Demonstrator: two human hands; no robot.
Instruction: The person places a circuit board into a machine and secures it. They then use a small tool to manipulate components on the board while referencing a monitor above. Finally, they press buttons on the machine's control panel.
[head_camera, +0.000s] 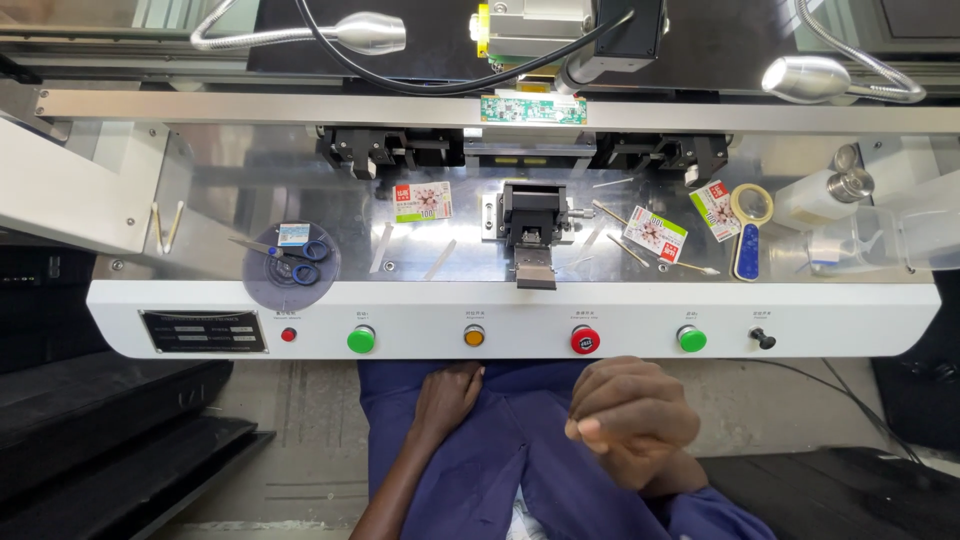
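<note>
Left grip (447, 396): resting flat on the blue-trousered lap, fingers loosely spread, holding nothing.
Right grip (630, 418): hovering over the lap, fingers curling together, empty.
Progress: hands idling; black clamp fixture (534, 222) sitting unloaded, ahead of both grips.
Nearest controls: red button (585, 340), just ahead of the right grip.
Worktop (200, 200): shiny metal, carrying printed packets (655, 233), scissors (296, 258), swabs.
Room: lamps overhead, concrete floor.

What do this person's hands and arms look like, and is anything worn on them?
Both hands are bare: no gloves, rings or watch show on the left hand or the right hand. The left forearm is uncovered. A blue sleeve begins at the right wrist, matching the blue work clothing on the lap.
</note>
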